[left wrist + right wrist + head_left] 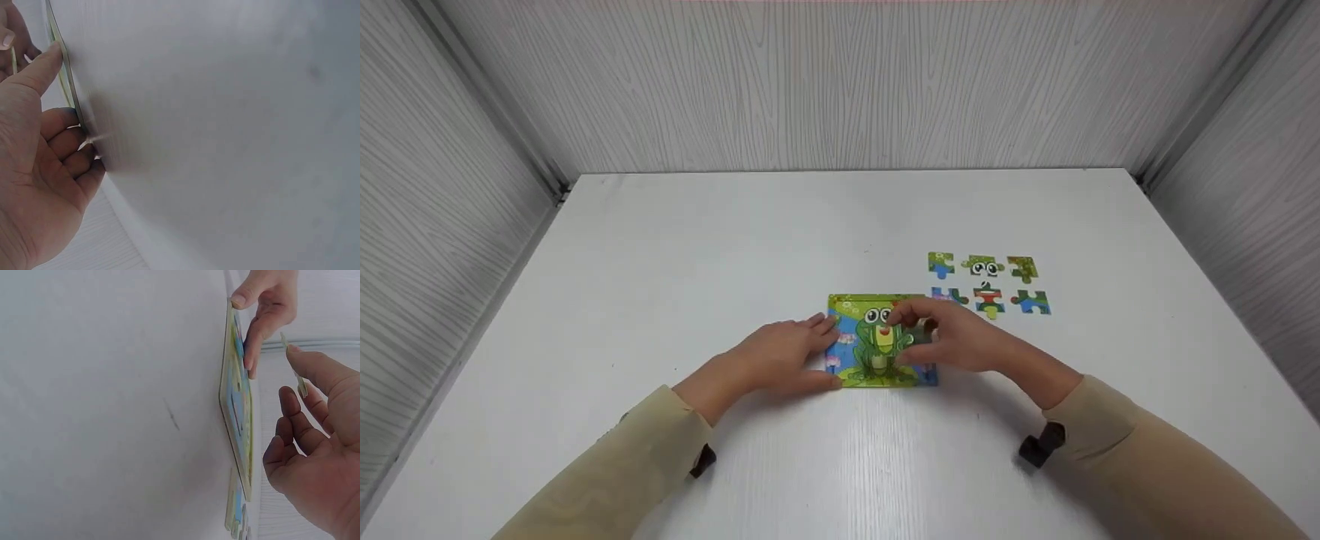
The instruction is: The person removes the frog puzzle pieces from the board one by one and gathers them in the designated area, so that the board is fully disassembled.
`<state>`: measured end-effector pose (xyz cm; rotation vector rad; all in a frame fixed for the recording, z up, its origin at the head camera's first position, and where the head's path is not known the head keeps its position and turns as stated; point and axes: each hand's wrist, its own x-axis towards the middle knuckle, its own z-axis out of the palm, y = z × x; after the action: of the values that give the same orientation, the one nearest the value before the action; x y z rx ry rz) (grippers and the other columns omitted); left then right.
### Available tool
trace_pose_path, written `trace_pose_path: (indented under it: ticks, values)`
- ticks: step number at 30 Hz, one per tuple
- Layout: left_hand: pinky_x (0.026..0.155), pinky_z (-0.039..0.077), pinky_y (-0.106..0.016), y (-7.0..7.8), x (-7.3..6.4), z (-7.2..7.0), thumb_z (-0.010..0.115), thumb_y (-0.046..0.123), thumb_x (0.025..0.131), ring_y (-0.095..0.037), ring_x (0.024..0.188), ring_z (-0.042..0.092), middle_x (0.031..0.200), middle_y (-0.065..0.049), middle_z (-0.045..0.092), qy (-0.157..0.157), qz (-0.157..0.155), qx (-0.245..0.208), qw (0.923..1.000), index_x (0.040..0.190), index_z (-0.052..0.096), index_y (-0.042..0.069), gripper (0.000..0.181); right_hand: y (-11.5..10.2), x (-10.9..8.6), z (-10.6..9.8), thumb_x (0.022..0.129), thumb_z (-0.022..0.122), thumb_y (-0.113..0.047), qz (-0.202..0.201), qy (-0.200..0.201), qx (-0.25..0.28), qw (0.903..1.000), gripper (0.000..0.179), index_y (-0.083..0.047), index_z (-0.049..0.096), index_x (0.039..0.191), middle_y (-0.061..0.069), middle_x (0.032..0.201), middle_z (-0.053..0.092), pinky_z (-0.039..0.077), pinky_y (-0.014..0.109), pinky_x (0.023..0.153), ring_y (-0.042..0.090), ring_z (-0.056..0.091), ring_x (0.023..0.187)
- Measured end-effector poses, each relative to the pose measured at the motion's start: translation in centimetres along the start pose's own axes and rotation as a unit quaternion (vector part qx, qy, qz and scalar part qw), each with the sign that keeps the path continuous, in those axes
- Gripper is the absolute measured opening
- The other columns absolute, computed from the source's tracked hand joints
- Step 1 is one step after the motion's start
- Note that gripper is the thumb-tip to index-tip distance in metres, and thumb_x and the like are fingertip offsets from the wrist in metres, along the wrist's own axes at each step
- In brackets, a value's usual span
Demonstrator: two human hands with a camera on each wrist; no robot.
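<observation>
A square puzzle board (847,304) with a green frog picture lies flat on the white table. My left hand (791,360) rests at its left side, fingertips over the left edge and thumb stretched along the near left corner. Above the board's right half, my right hand (964,337) pinches a thin puzzle piece (302,387) between thumb and index finger, seen mostly edge-on in the right wrist view. The other fingers of that hand are loosely bent. Part of the board's right side is hidden beneath this hand.
Several loose puzzle pieces lie in two rows to the board's upper right, among them one with frog eyes (984,267) and one with a red mouth (988,298). White wood-grain panels (840,82) stand at the table's back and sides.
</observation>
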<state>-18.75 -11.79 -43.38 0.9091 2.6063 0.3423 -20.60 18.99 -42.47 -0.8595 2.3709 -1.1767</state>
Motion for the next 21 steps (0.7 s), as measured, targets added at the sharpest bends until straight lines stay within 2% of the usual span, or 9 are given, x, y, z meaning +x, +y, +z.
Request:
trace_pose_path:
  ticks: [4,11,21]
  values:
    - [0.125,0.031,-0.05,0.1,-0.1,-0.1,0.064,0.058,0.1,-0.026,0.16,0.026,0.172,-0.007,0.031,-0.001,-0.003,0.002,1.0,0.165,0.038,0.011,0.084,-0.1,-0.6,-1.0,0.093,0.085,-0.022,-0.003,0.009,0.007,0.9999,0.042,-0.015,0.067,0.13,0.0,0.122,0.065,0.046,0.049,0.096,0.025,0.055,0.112]
    - [0.125,0.03,-0.053,0.1,-0.2,0.0,0.065,0.057,0.101,-0.03,0.16,0.027,0.172,-0.009,0.031,-0.004,-0.003,-0.003,1.0,0.165,0.038,0.011,0.084,0.4,-2.0,-2.3,0.094,0.083,-0.024,-0.009,0.02,-0.022,0.9995,0.04,-0.019,0.067,0.13,-0.002,0.122,0.066,0.049,0.047,0.097,0.024,0.056,0.113]
    - [0.126,0.029,-0.049,0.3,-0.1,-0.1,0.065,0.058,0.1,-0.024,0.161,0.023,0.173,-0.005,0.029,-0.009,-0.014,0.0,0.9999,0.166,0.036,0.013,0.085,1.6,-4.0,-4.4,0.092,0.086,-0.022,0.026,0.05,-0.023,0.9982,0.044,-0.014,0.068,0.132,0.001,0.12,0.066,0.048,0.052,0.096,0.027,0.056,0.113]
